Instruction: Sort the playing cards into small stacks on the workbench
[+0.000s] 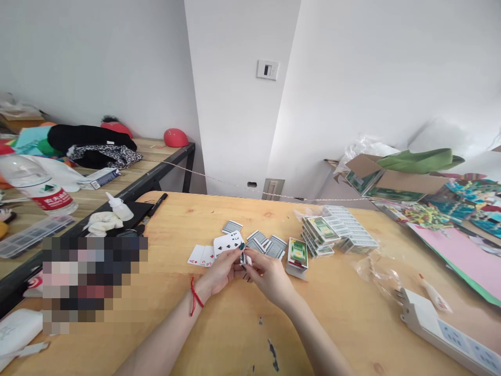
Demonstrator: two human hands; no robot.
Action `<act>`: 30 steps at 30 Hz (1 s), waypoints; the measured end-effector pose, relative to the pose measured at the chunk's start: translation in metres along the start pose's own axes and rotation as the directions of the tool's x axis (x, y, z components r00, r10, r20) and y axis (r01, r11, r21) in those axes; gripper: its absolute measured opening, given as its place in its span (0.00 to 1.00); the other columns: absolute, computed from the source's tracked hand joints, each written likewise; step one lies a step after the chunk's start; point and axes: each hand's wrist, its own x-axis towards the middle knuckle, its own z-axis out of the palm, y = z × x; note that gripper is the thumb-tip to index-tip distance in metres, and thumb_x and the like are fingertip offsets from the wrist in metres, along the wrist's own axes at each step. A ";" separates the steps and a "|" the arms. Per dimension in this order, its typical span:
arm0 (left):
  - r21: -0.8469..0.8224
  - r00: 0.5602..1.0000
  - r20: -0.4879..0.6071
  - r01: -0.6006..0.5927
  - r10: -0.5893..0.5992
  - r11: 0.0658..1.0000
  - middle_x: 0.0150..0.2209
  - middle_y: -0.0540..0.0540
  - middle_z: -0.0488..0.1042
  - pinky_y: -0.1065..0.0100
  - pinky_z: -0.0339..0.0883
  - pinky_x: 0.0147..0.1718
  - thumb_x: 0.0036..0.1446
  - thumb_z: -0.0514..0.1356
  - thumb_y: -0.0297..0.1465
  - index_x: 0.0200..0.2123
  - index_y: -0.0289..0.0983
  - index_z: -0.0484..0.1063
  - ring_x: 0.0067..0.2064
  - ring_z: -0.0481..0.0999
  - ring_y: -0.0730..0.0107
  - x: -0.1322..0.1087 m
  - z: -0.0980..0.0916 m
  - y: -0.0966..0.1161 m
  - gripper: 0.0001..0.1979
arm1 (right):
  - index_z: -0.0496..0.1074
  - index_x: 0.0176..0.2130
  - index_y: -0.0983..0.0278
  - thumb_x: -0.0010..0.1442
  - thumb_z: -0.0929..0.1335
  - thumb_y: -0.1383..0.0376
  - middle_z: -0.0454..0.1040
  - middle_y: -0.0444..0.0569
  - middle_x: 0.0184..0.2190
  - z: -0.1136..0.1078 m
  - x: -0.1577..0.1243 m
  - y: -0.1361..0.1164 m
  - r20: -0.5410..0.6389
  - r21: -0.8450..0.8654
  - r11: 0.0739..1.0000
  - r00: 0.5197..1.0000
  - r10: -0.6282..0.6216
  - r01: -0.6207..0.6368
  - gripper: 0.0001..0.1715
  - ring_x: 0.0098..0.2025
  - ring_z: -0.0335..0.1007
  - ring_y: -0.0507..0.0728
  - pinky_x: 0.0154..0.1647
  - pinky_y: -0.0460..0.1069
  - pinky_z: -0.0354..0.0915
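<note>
My left hand [223, 270], with a red string bracelet at the wrist, is closed on playing cards [243, 257] seen nearly edge-on. My right hand [271, 272] meets it there, its fingers closed on the same cards; how many there are is hidden. Just beyond my left hand are face-up cards, with a spade card [227, 244] on top and red-marked cards [200, 255] fanned at its left. Several face-down cards [277, 246] with grey patterned backs lie behind my right hand, and another face-down card [232, 226] lies farther back. An upright green-and-yellow card box [298, 254] stands to the right.
Stacked card boxes [321, 230] and a wrapped block of boxes [350, 230] stand at the right. A power strip [450, 334] and a glue tube [435, 295] lie nearer. At left are a white squeeze bottle [120, 208] and a large plastic bottle [37, 183]. A string [235, 185] crosses behind the table.
</note>
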 end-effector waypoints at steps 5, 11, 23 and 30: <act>-0.055 1.000 -0.006 0.029 -0.030 0.998 0.24 0.47 0.72 0.67 0.65 0.29 0.51 0.58 0.38 0.28 0.33 0.68 0.25 0.71 0.71 0.001 -0.001 0.000 0.12 | 0.69 0.47 0.57 0.56 0.62 0.66 0.73 0.50 0.44 -0.004 0.001 0.000 -0.004 -0.006 1.000 1.000 -0.008 0.008 0.18 0.28 0.73 0.54 0.27 0.48 0.70; -0.082 0.997 -0.067 0.027 -0.032 0.996 0.25 0.47 0.73 0.70 0.65 0.28 0.50 0.59 0.37 0.29 0.34 0.68 0.25 0.71 0.73 0.002 -0.002 0.000 0.11 | 0.69 0.47 0.58 0.56 0.62 0.68 0.72 0.50 0.45 -0.002 0.000 0.000 -0.030 -0.085 0.992 0.995 -0.091 0.088 0.18 0.42 0.71 0.58 0.36 0.51 0.70; -0.093 0.998 -0.051 0.028 -0.033 0.995 0.30 0.45 0.75 0.70 0.67 0.31 0.52 0.57 0.39 0.31 0.33 0.69 0.28 0.73 0.73 0.004 -0.007 -0.004 0.13 | 0.70 0.44 0.61 0.58 0.61 0.68 0.74 0.52 0.43 0.010 -0.003 0.002 -0.103 -0.239 0.967 0.988 -0.112 0.085 0.15 0.44 0.71 0.57 0.42 0.50 0.68; -0.106 0.999 -0.018 0.025 -0.028 0.994 0.31 0.43 0.74 0.68 0.67 0.34 0.53 0.56 0.39 0.33 0.33 0.68 0.31 0.74 0.71 0.003 -0.007 -0.003 0.13 | 0.72 0.41 0.59 0.58 0.61 0.66 0.76 0.50 0.39 0.009 -0.003 0.005 -0.140 -0.262 0.963 0.985 -0.104 0.064 0.13 0.39 0.73 0.56 0.39 0.48 0.68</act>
